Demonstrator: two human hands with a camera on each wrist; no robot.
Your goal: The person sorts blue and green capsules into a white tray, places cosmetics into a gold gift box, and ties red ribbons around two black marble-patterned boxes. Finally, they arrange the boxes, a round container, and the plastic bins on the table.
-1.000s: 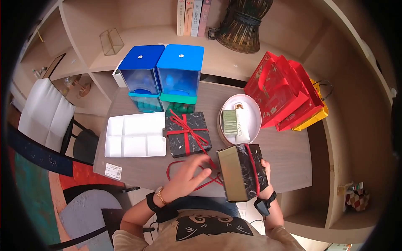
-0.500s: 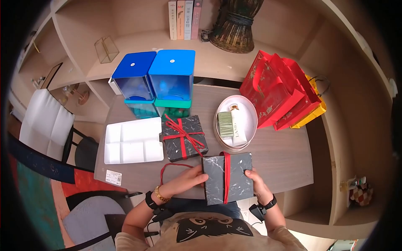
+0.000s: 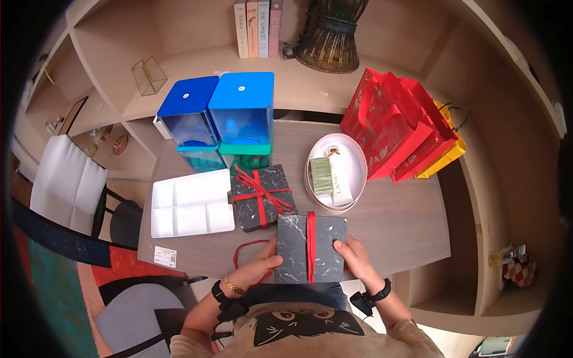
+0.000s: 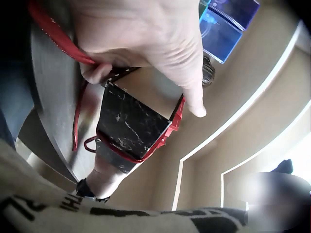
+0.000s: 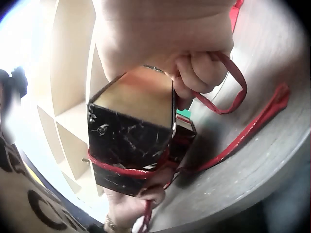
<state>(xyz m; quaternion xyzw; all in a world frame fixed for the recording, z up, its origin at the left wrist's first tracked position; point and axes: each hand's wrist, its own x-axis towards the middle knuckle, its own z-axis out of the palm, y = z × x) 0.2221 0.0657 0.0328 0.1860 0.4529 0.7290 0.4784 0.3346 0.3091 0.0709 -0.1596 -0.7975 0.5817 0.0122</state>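
Note:
Between both hands, at the near table edge, is a black marbled gift box with a red ribbon running across its top. My left hand grips its left side, thumb at the top edge. On the opposite side my right hand holds it with the thumb over the top. The right wrist view shows the curled lower fingers with a ribbon loop passing through them, and a loose ribbon end trailing over the table. Another red ribbon strand passes by the left hand in the left wrist view.
A second marbled box tied with a red bow lies behind, beside a white divided tray. A round box holds a tube and a green box. Blue-lidded containers and red bags stand farther back.
The left hand came from beside the box to grip its left side. The box turned from a tilted pose to top face up, then shifted slightly left and toward the table with both hands.

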